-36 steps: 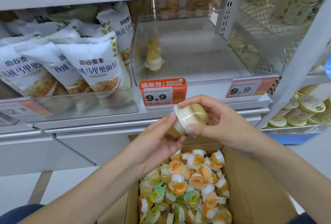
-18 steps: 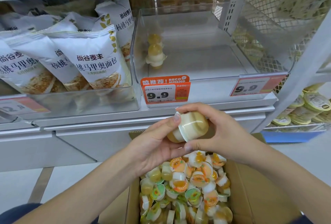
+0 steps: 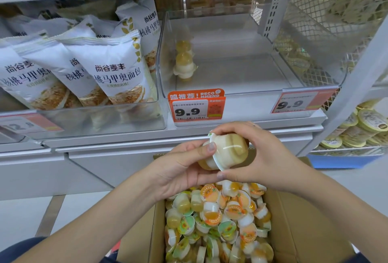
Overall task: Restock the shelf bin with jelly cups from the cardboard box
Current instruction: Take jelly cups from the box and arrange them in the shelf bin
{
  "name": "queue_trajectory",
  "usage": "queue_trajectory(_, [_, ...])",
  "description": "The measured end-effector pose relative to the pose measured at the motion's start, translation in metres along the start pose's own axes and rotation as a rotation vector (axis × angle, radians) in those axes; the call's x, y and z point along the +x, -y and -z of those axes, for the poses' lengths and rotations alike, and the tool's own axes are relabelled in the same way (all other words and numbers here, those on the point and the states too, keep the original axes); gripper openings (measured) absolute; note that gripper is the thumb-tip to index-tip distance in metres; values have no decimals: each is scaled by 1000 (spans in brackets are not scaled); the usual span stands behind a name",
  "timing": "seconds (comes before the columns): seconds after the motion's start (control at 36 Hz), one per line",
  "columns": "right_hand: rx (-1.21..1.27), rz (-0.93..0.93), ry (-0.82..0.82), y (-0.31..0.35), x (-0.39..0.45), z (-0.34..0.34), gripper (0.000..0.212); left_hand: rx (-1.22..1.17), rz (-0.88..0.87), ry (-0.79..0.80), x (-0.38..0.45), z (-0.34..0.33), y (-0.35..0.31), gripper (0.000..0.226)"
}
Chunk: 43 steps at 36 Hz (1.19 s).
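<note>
Head view: both hands, left [image 3: 178, 170] and right [image 3: 258, 157], hold two cups [image 3: 225, 150]. Bin [image 3: 241, 92] has few cups. Box [image 3: 294, 220] is full.

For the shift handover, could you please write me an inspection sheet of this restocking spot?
Surface: grey shelf ledge below the bins.
Job's things: clear shelf bin holds a few jelly cups at its left; cardboard box well filled; two stacked cups held in front of the shelf.
Clutter: nothing seen.
Grips: left hand and right hand both grip the stacked cups.
Cables: nothing seen.
Surroundings: bread bags left; price tag reads 9.9; lidded tubs right.
</note>
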State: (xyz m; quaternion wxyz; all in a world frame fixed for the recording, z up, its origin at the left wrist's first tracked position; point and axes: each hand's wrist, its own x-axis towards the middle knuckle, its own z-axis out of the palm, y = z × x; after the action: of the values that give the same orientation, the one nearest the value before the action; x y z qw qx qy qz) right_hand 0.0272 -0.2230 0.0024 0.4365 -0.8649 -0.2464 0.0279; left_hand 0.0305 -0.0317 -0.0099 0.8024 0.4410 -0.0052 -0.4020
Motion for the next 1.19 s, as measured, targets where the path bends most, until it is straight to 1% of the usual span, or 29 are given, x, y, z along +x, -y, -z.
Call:
queue_trajectory(0.06, [30, -18, -48, 3, 0, 2, 61, 91, -12, 17, -4, 1, -9, 65])
queue_trajectory(0.11, [112, -51, -121, 9, 0, 9, 60, 212, -67, -51, -9, 2, -21, 57])
queue_trajectory(0.14, [144, -56, -166, 13, 3, 14, 60, 274, -111, -141, -10, 4, -28, 50])
queue_trajectory(0.22, [158, -34, -287, 29, 23, 37, 61, 459, -292, -540, -9, 15, -47, 22])
queue_trajectory(0.25, [124, -21, -314, 35, 34, 44, 60, 535, -328, -632, -9, 18, -51, 20])
queue_trajectory(0.31, [-34, -7, -339, 44, 64, 58, 60, 663, -340, -696, -7, 20, -56, 24])
queue_trajectory(0.33, [-121, -14, -327, 46, 80, 63, 60, 685, -335, -696, -6, 20, -56, 22])
queue_trajectory(0.39, [-271, -64, -250, 45, 116, 71, 63, 701, -338, -696, -5, 19, -55, 16])
queue_trajectory(0.47, [-486, -126, -36, 32, 162, 63, 68, 738, -347, -689, -5, 21, -54, 9])
queue_trajectory(0.53, [-593, -129, 108, 20, 181, 47, 61, 746, -334, -665, -6, 24, -56, 10])
queue_trajectory(0.58, [-644, -128, 186, 11, 192, 29, 55, 756, -320, -651, -6, 28, -57, 18])
queue_trajectory(0.69, [-630, -124, 199, -1, 205, 7, 54, 749, -293, -613, -5, 33, -58, 26])
queue_trajectory(0.81, [-616, -140, 199, -5, 210, -2, 49, 734, -307, -567, -4, 41, -58, 32])
queue_trajectory(0.89, [-561, -148, 160, -12, 208, -3, 56, 729, -318, -551, -3, 44, -58, 36])
queue_trajectory(0.97, [-475, -173, 114, -20, 205, -3, 69, 737, -327, -547, -2, 45, -57, 36])
queue_trajectory(1.14, [-433, -164, 81, -22, 206, -7, 65, 736, -337, -556, -2, 43, -56, 36])
queue_trajectory(1.19, [-425, -163, 71, -23, 206, -7, 70, 739, -333, -553, -3, 43, -56, 35])
